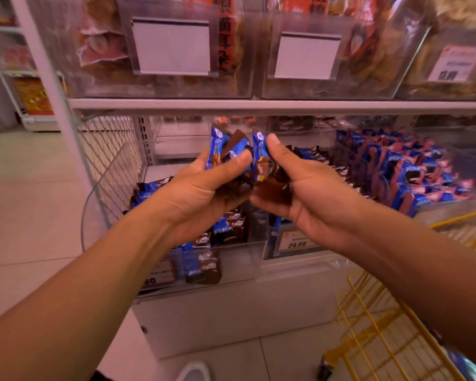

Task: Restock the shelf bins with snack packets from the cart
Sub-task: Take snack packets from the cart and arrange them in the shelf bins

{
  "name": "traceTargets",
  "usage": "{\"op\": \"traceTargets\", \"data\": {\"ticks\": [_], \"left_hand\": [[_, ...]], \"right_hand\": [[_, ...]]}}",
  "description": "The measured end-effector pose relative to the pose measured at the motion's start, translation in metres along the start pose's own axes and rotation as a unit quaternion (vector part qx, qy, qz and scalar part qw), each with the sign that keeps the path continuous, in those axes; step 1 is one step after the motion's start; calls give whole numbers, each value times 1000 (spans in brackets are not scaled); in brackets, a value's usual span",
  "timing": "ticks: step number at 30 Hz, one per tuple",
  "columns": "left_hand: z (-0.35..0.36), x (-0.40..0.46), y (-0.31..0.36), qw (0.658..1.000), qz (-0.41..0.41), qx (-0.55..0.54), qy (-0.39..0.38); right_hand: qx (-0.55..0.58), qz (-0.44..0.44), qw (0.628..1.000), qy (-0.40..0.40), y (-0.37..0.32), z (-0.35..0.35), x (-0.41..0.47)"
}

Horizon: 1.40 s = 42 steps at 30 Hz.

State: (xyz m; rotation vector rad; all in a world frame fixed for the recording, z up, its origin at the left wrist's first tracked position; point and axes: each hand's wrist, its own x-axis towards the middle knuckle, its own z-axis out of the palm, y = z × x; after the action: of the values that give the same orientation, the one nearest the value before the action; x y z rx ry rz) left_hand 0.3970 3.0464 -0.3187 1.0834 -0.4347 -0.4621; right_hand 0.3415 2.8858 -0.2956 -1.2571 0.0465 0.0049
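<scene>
While both hands meet at the centre of the frame, a bunch of blue-and-brown snack packets [231, 152] stands up between them, held above the lower shelf bins. The left hand [204, 188] comes in from the lower left with its thumb pressed across the front of the packets and its fingers curled round them from beneath. The right hand [300, 188] comes in from the lower right, its thumb pointing up against a blue packet end and its fingers wrapped round the brown wrappers below. The two hands touch at the fingertips under the bunch.

Directly beneath the hands sits a clear front bin [231, 268] holding a few of the same packets, with a partly hidden price label at its lower left. Just to its right, a second bin carries a price tag [297, 240] reading 24.00. Toward the right of the frame, a further bin [412, 171] is heaped with blue and pinkish-brown packets. A wire mesh side panel [110, 160] closes the shelf at left centre.

Across the top of the frame, clear upper bins [94, 86] hold reddish and tan packaged goods, two of them fronted by blank white label holders [173, 48]. At the lower right, the yellow wire cart [374, 320] stands beside the shelf on the pale tiled floor [25, 188].
</scene>
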Motion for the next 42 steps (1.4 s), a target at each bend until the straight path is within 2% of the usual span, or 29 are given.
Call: {"op": "traceTargets", "data": {"ticks": [4,9,13,18,22,25,27,29,30,32,33,36,42], "left_hand": [[-1,2,-2,999,18,1,44],[-3,5,-4,994,54,68,72],[-3,6,-4,964,125,189,141],[-14,7,-2,938,173,246,174],[-17,6,2,933,195,238,185],[-18,5,6,935,140,257,201],[-14,2,6,958,56,196,203],[-7,0,5,979,-3,67,193],[-3,-1,3,983,-13,8,180],[4,0,-1,984,-18,-68,166],[7,0,-2,981,-18,-92,171],[11,0,-4,971,-17,-112,212],[10,-1,2,967,-20,-103,230]], "right_hand": [[-80,-41,996,-20,7,8,-3],[-210,-124,969,-25,5,9,0],[-290,-141,944,-65,-4,12,8],[-217,-58,960,-165,-12,13,15],[-192,-74,967,-148,-13,12,24],[-242,-104,955,-139,-15,7,31],[-308,-143,931,-136,-14,3,35],[-364,-182,904,-131,-11,4,37],[-402,-207,883,-128,-9,5,39],[-514,-253,811,-119,-5,9,42],[-551,-249,788,-117,-3,11,44],[-532,-166,817,-146,-3,17,45],[-488,-102,851,-164,-11,17,54]]}}
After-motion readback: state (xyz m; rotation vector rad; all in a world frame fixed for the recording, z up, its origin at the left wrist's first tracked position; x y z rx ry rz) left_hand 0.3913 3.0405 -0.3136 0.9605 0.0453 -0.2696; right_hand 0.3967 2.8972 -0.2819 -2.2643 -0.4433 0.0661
